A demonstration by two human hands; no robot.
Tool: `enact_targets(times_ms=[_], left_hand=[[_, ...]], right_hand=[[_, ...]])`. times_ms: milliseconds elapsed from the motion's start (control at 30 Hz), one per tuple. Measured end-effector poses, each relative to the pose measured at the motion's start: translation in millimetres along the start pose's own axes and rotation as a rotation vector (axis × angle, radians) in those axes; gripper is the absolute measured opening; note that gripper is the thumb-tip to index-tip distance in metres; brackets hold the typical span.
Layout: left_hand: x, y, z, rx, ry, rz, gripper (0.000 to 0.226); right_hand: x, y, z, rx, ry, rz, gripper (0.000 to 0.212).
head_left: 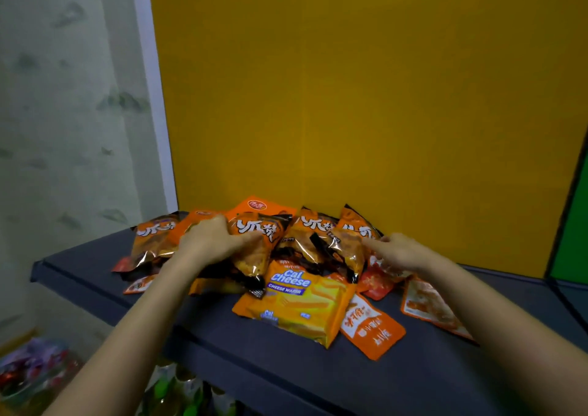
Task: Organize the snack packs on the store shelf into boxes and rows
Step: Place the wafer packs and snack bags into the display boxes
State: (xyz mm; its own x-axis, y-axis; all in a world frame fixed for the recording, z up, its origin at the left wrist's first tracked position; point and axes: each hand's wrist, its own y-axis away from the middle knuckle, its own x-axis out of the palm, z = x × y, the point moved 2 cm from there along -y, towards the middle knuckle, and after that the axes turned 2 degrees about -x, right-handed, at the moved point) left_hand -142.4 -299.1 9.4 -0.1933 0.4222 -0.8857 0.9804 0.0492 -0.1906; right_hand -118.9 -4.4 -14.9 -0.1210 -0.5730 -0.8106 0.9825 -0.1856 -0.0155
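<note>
So we've got the left hand (208,240) curled over a chip bag (254,244) in the pile, fingers clamped on its top, probably to pull it free for sorting. Right hand (399,250) rests on the pile's right side, index finger out, others loosely curled. Everything's heaped on the dark shelf (318,368) against the yellow panel (350,97). A cheese wafer pack (296,304) and flat sachets (372,326) clutter the front, no boxes in sight.

An orange-yellow wafer pack (296,304) at lower centre of the frame reads "Cal Cheese" in blue letters, with "CHEESE WAFER" on a blue band below; "Cal" shows again near its lower left corner. The orange snack bags (257,240) and flat sachets (372,326) around it carry large Chinese characters, not legible here.
</note>
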Motion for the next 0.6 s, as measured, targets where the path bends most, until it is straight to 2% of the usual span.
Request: enact_targets(times_ms=[100, 200, 233, 333, 367, 467, 600], left_hand=[[6.2, -19.1, 3.7, 0.045, 0.188, 0.184, 0.06], [10.6, -34.3, 9.0, 0.082, 0.334, 0.3, 0.083], [12.9, -39.5, 11.7, 0.087, 0.379, 0.339, 0.082], [16.7, -45.0, 14.1, 0.111, 0.474, 0.42, 0.047], [17.2, -46.1, 14.2, 0.121, 0.503, 0.429, 0.046], [18.4, -49.8, 17.6, 0.07, 0.532, 0.434, 0.076], [20.5, -50.0, 18.9, 0.046, 0.657, 0.453, 0.087]], right_hand=[[12.6, -8.5, 10.5, 0.077, -0.1, 0.01, 0.059], [20.4, -16.7, 16.1, 0.159, -0.244, -0.017, 0.066], [23.2, -19.5, 17.4, 0.183, -0.303, -0.027, 0.063], [29.1, -22.6, 20.9, 0.236, -0.433, -0.055, 0.047], [30.5, -23.1, 20.8, 0.252, -0.46, -0.063, 0.044], [32.7, -21.3, 24.9, 0.27, -0.56, -0.083, 0.033], [37.9, -23.6, 26.1, 0.294, -0.674, -0.129, 0.028]])
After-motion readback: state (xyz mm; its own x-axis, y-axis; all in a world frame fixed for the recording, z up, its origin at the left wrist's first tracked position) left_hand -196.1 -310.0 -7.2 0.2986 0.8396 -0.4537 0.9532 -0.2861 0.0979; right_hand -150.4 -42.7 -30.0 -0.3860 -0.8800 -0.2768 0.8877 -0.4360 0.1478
